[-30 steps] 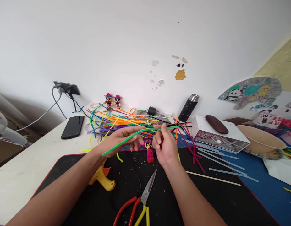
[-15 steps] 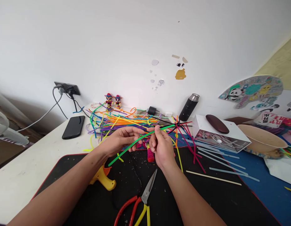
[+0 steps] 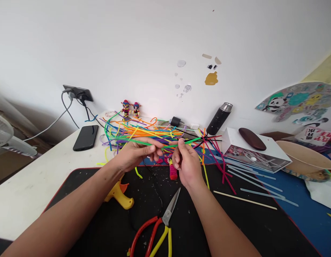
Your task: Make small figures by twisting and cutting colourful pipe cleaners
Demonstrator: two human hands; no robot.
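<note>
A bright green pipe cleaner (image 3: 172, 145) spans both hands above the black mat. My left hand (image 3: 137, 154) is closed around its left part, with the thumb and forefinger pointing right. My right hand (image 3: 189, 164) pinches it between thumb and forefinger, and green ends stick out to the right. Below, between the hands, is a small pink and yellow figure (image 3: 173, 171), partly hidden. Scissors (image 3: 167, 216) with red and yellow handles lie in front of my hands. A yellow glue gun (image 3: 122, 198) rests beneath my left forearm, partly covered.
Behind the hands is a pile of coloured pipe cleaners (image 3: 152, 132). A phone (image 3: 85, 137) lies left. A black flask (image 3: 219, 118), a white box (image 3: 258, 151), translucent glue sticks (image 3: 258, 182), a wooden stick (image 3: 244, 200) and a beige bowl (image 3: 302, 153) are right.
The green pipe cleaner's left end has swung up from below my left hand to lie nearly level. My right hand keeps its pinch. The camera view has shifted slightly.
</note>
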